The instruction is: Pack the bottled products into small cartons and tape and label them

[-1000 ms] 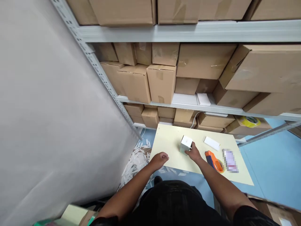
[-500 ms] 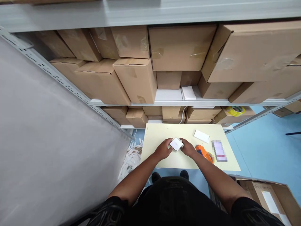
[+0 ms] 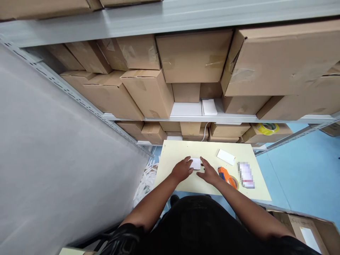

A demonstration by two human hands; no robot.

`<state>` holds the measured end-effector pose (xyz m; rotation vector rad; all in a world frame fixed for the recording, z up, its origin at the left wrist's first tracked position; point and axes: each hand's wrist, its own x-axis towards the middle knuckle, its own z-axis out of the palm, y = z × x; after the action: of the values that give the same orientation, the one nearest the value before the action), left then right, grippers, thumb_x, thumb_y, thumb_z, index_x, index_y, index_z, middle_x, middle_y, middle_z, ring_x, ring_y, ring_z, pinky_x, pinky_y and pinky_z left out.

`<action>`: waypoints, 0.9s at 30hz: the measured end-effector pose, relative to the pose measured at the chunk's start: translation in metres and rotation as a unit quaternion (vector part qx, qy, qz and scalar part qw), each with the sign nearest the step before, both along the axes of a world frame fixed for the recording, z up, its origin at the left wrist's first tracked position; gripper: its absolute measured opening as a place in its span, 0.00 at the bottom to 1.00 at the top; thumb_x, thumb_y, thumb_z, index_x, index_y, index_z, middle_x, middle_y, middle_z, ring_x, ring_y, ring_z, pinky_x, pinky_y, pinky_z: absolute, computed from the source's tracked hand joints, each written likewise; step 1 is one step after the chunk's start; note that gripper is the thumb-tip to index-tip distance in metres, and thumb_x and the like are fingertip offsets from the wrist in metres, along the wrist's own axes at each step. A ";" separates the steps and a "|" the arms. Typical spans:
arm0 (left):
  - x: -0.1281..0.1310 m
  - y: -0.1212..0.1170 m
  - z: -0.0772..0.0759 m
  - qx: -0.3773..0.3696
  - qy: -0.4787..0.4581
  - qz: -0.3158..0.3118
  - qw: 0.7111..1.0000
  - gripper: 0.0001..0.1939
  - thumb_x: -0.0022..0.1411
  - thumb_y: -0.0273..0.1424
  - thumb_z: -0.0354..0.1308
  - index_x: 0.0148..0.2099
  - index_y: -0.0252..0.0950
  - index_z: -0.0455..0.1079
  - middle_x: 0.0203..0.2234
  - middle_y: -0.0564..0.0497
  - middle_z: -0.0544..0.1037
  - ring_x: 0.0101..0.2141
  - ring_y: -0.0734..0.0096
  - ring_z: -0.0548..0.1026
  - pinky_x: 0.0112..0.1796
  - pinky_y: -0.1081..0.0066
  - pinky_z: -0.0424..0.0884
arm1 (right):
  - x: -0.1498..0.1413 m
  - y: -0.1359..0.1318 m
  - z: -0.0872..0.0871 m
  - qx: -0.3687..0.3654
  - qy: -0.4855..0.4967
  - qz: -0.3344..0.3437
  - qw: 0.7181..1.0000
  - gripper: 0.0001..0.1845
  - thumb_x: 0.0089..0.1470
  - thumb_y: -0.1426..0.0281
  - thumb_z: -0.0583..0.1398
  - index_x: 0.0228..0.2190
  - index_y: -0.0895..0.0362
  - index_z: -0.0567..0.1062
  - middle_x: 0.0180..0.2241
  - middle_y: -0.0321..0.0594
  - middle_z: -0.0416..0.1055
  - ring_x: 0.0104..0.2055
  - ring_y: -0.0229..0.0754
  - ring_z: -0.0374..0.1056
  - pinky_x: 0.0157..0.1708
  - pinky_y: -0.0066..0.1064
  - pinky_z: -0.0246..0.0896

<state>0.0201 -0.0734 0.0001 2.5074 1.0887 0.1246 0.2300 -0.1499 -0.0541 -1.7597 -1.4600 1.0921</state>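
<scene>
A small white box (image 3: 196, 163) lies flat between my two hands over a pale yellow table (image 3: 170, 150). At its left side, my left hand (image 3: 182, 169) has fingers and thumb on the edge. My right hand (image 3: 209, 172) is by the right edge with thumb and fingers apart, one fingertip close to the far corner. To the right are an orange tape dispenser (image 3: 225, 175) with a roll of tape, a longer white box (image 3: 226, 157) and a pixelated phone-like object (image 3: 245, 175).
Shelves (image 3: 186, 118) stocked with cardboard boxes (image 3: 195, 55) rise behind the table. A yellow tape roll (image 3: 267, 128) rests on a lower box. White paper strips (image 3: 145, 180) litter the floor at left. An open carton (image 3: 326, 232) stands at lower right, and a grey wall (image 3: 53, 159) borders the left.
The small white box has turned from a diamond angle to nearly square with the table. My right hand's thumb and fingers have spread apart from it.
</scene>
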 end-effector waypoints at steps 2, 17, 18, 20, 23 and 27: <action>0.004 0.011 0.010 0.020 0.052 -0.043 0.998 0.24 0.66 0.35 0.62 0.62 0.33 0.70 0.66 0.36 0.67 0.58 0.49 0.74 0.56 0.56 0.74 | 0.001 0.007 0.003 -0.010 -0.040 0.000 0.999 0.52 0.52 0.65 0.68 0.72 0.45 0.54 0.69 0.46 0.62 0.62 0.52 0.70 0.61 0.48 0.66; 0.018 0.058 0.024 -0.050 0.043 -0.127 0.990 0.17 0.59 0.37 0.67 0.48 0.37 0.75 0.47 0.36 0.79 0.50 0.44 0.77 0.52 0.53 0.71 | -0.006 0.026 0.018 -0.050 -0.013 -0.064 0.997 0.41 0.56 0.61 0.66 0.68 0.46 0.62 0.63 0.43 0.69 0.52 0.48 0.74 0.52 0.41 0.70; 0.018 0.060 0.023 -0.068 0.025 -0.116 0.991 0.16 0.57 0.37 0.69 0.46 0.38 0.75 0.46 0.37 0.79 0.50 0.43 0.77 0.53 0.53 0.71 | -0.006 0.026 0.017 -0.051 -0.011 -0.065 0.997 0.42 0.55 0.61 0.66 0.68 0.46 0.62 0.63 0.43 0.69 0.52 0.48 0.74 0.53 0.41 0.70; 0.020 0.063 0.022 -0.098 0.001 -0.098 0.990 0.15 0.54 0.38 0.71 0.41 0.39 0.75 0.44 0.37 0.80 0.50 0.42 0.78 0.54 0.53 0.70 | -0.005 0.025 0.016 -0.055 -0.004 -0.056 0.997 0.46 0.52 0.62 0.69 0.69 0.46 0.60 0.63 0.44 0.69 0.54 0.48 0.73 0.53 0.41 0.70; 0.027 0.064 0.025 -0.111 0.016 -0.097 0.989 0.16 0.50 0.38 0.73 0.38 0.38 0.75 0.41 0.37 0.80 0.48 0.40 0.78 0.52 0.52 0.71 | -0.004 0.024 0.016 -0.059 -0.002 -0.039 0.998 0.54 0.47 0.63 0.71 0.71 0.48 0.57 0.62 0.46 0.69 0.56 0.49 0.72 0.54 0.41 0.69; 0.035 0.060 0.032 -0.074 0.084 -0.141 0.984 0.15 0.50 0.32 0.71 0.41 0.36 0.76 0.42 0.35 0.80 0.46 0.39 0.79 0.49 0.51 0.72 | -0.005 0.025 0.015 -0.063 -0.028 -0.042 0.997 0.52 0.48 0.65 0.70 0.70 0.48 0.57 0.61 0.46 0.70 0.55 0.49 0.73 0.53 0.42 0.70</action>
<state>0.0554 -0.0138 0.0322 2.5383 0.7598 -0.2433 0.2254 -0.1246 -0.0395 -1.9355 -1.3632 1.1195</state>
